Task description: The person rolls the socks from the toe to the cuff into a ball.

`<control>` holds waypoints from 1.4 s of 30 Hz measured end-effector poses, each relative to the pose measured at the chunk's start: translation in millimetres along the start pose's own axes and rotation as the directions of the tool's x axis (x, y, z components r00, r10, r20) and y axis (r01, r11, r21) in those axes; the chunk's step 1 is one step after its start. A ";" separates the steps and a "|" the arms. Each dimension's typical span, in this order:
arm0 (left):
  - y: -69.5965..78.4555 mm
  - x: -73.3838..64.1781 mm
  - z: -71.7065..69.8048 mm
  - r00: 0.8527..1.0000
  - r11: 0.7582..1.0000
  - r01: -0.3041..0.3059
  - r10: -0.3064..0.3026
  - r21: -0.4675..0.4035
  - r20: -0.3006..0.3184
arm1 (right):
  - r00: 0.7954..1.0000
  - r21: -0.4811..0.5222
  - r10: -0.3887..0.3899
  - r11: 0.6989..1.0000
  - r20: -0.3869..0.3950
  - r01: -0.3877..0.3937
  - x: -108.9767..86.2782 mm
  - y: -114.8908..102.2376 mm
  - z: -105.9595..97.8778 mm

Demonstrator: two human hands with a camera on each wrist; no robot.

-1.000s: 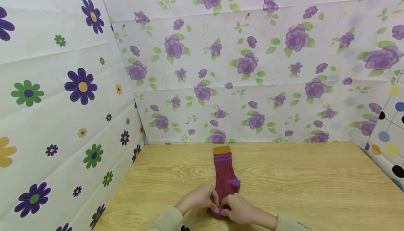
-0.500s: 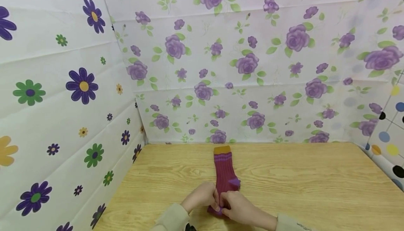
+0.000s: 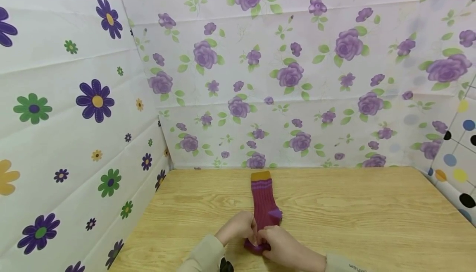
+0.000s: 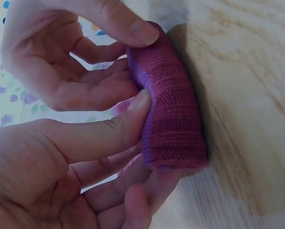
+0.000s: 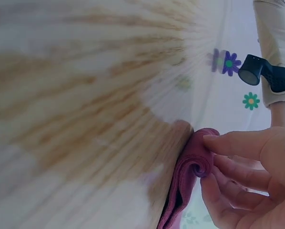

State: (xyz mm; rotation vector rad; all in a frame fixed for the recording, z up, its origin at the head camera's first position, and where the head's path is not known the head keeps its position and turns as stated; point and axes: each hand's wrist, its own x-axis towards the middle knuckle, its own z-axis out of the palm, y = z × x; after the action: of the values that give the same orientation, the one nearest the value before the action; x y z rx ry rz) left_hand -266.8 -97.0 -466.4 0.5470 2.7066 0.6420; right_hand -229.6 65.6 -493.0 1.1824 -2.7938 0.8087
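Note:
A ribbed maroon sock (image 3: 265, 204) with a mustard cuff and purple heel lies lengthwise on the wooden table, cuff pointing away. Its toe end is folded into a short roll (image 4: 176, 109), and the spiral of fabric shows from the side in the right wrist view. Purple cloth edges the inner side of this roll. My left hand (image 3: 239, 226) pinches one part of the roll, thumb on top and fingers beneath. Beside it my right hand (image 3: 282, 245) pinches the other part between thumb and fingers. Both hands partly hide the sock's foot in the head view.
The wood-grain table (image 3: 346, 210) extends to both sides of the sock. Flower-printed sheets (image 3: 223, 77) stand behind and to the left, and a dotted sheet (image 3: 459, 156) at the right. A black wrist camera (image 5: 269, 74) sits on the left forearm.
The toe end has turned over further into the roll, and less purple shows in the head view. The hands have shifted only slightly; the cuff lies in the same place.

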 end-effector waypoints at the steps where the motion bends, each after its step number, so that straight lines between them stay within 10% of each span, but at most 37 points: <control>1: 0.3 -0.1 -0.2 1.000 1.000 0.002 -0.002 0.003 -0.001 | 1.000 -0.009 0.003 1.000 0.009 -0.003 0.1 -0.2 0.1; 14: -0.4 1.8 1.5 1.000 1.000 -0.008 0.007 -0.005 -0.021 | 1.000 -0.121 0.010 0.993 0.015 -0.008 3.7 -0.7 2.5; 24: 4.2 -7.9 4.6 0.972 0.973 -0.161 0.185 0.165 -0.142 | 0.996 -0.087 -0.050 0.995 -0.077 0.043 8.1 7.6 3.5; 34: -2.6 -13.1 -2.6 0.964 0.962 -0.263 0.258 0.069 0.072 | 0.999 0.052 0.043 0.998 -0.001 -0.043 11.8 11.5 -7.6; 42: -1.6 -10.0 4.4 0.979 0.976 -0.201 0.202 0.082 -0.016 | 0.993 0.152 0.085 0.984 0.084 -0.097 18.5 20.5 -11.8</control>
State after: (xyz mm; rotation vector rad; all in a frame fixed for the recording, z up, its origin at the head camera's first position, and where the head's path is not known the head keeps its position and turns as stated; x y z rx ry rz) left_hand -256.7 -101.0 -468.8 0.8481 2.7306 0.5951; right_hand -258.8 70.6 -488.6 1.1361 -2.9129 1.0280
